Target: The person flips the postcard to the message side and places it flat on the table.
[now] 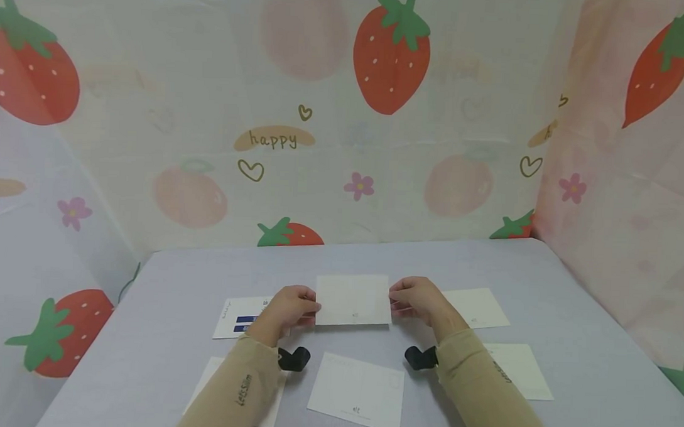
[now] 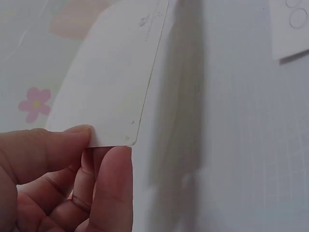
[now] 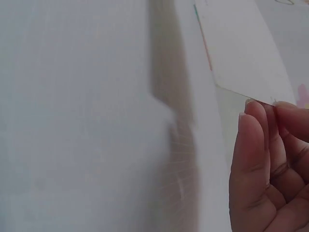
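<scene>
A white card [image 1: 353,300] with a small mark near its lower edge is held up above the table. My left hand [image 1: 290,307] pinches its left edge between thumb and fingers; the left wrist view shows the thumb on the near face of the card [image 2: 108,72]. On the opposite edge, my right hand [image 1: 420,299] pinches the card too, and in the right wrist view the fingertips grip a corner of the card [image 3: 246,53]. The card's far face is hidden in the head view. Below it, a shadow falls on the white tablecloth.
Another white card [image 1: 358,393] lies nearest the front, slightly turned. At left are a card with blue bars [image 1: 231,316] and one partly under the left sleeve [image 1: 203,378]. Two pale cards, an upper one [image 1: 480,307] and a lower one [image 1: 523,370], lie at right. Strawberry-print cloth [image 1: 333,144] surrounds the table.
</scene>
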{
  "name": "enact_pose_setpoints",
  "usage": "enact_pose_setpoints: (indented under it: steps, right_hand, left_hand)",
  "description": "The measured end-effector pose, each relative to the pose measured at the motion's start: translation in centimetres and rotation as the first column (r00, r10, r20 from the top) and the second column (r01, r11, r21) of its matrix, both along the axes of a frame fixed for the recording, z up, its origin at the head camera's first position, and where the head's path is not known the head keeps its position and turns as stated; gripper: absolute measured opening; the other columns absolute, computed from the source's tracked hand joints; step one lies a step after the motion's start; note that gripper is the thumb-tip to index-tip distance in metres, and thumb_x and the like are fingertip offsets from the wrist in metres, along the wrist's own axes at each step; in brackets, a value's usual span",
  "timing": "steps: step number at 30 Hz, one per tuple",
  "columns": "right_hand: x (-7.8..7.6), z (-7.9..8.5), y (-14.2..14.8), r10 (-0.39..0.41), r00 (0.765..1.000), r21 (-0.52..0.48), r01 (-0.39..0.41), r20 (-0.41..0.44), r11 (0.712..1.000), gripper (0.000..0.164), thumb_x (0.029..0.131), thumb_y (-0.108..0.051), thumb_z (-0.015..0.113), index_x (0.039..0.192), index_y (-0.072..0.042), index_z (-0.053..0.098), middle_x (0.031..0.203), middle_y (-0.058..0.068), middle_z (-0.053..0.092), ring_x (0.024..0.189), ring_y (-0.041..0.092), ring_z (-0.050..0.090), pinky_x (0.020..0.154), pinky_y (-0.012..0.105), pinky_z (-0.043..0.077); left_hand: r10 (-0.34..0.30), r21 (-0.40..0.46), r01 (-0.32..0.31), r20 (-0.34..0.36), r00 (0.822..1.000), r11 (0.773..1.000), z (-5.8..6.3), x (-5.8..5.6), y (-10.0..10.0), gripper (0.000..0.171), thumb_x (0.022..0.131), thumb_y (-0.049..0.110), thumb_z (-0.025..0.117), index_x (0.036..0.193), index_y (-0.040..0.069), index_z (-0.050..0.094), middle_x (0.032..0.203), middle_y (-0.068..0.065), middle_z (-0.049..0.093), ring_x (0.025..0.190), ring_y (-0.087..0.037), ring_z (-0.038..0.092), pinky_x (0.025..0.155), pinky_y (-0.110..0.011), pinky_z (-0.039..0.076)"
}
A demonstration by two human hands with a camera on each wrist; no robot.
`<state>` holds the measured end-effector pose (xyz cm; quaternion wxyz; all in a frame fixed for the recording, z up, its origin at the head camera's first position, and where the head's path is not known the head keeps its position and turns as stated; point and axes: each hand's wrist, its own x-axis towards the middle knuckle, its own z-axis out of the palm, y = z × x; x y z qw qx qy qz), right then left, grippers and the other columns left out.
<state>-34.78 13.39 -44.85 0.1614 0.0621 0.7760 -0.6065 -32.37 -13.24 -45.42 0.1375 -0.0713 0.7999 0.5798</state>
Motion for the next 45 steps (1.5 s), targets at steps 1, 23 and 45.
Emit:
enact_pose_setpoints:
  steps: [1,23,45]
  right_hand:
    - [0.01,0.04,0.0,0.001,1.0,0.002,-0.001,-0.002,1.0,0.01,0.085,-0.003,0.059,0.094,0.002,0.06,0.086,0.011,0.062,0.071,0.019,0.062,0.064,0.031,0.054]
    - [0.13,0.16,0.37,0.021,0.998,-0.015,-0.021,-0.058,1.0,0.01,0.084,-0.004,0.061,0.091,0.002,0.062,0.075,0.006,0.059,0.064,0.015,0.057,0.063,0.03,0.053]
    - [0.05,-0.13,0.89,0.07,0.995,-0.143,-0.079,-0.066,0.987,0.01,0.086,0.0,0.057,0.093,0.007,0.061,0.081,0.012,0.068,0.072,0.018,0.066,0.07,0.033,0.055]
  left_hand:
    - [0.005,0.003,-0.005,-0.003,1.0,1.0,0.04,-0.02,-0.04,0.01,0.082,0.004,0.063,0.091,0.001,0.059,0.086,-0.008,0.058,0.077,-0.018,0.058,0.065,-0.027,0.053]
    - [0.031,0.005,-0.031,-0.029,0.999,0.999,-0.21,0.15,-0.55,0.018,0.083,0.017,0.066,0.095,0.004,0.067,0.08,-0.004,0.063,0.067,-0.012,0.058,0.062,-0.023,0.052]
    - [-0.01,0.044,0.01,-0.001,1.0,0.999,-0.1,0.16,-0.62,0.013,0.084,0.008,0.062,0.095,0.001,0.067,0.085,-0.008,0.066,0.071,-0.013,0.062,0.067,-0.025,0.054]
